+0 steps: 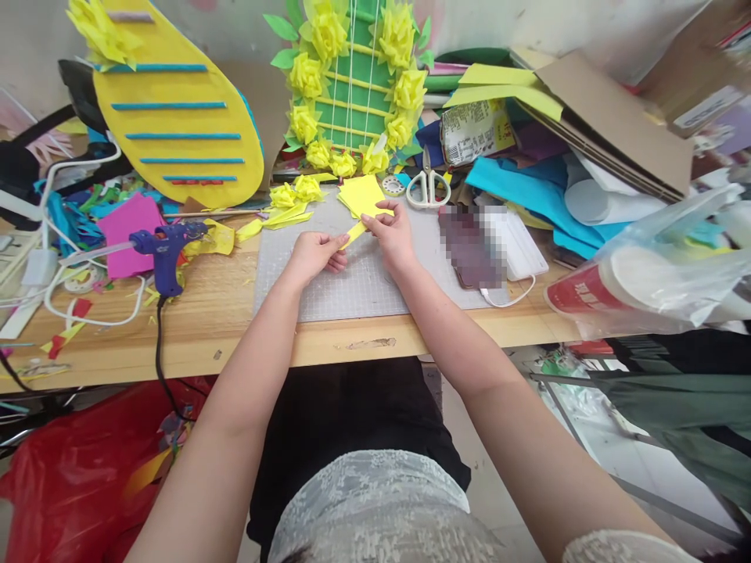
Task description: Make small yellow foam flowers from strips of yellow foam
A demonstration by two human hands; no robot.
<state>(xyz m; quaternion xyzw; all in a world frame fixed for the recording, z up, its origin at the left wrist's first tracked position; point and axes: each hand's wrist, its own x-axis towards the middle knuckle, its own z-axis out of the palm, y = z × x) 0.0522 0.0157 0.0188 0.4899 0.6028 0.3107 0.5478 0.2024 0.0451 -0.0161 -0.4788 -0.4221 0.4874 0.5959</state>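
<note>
My left hand [318, 254] and right hand [393, 237]: both pinched on one yellow strip [355, 231] | yellow sheets [359, 192] just beyond | risk: strip tears if I pull unevenly

Narrow yellow paper strip [355, 232], slanting, pinched at ends

1. Paper cup [610, 283], near right: pale lettering [591, 292] on its red part, too blurred to read.
2. Cardboard box [684, 70], far right: dark letters on a white label [708, 108], unreadable.
3. Silvery packet [469, 133], far, right of middle: barcode [452, 146], illegible print.
</note>
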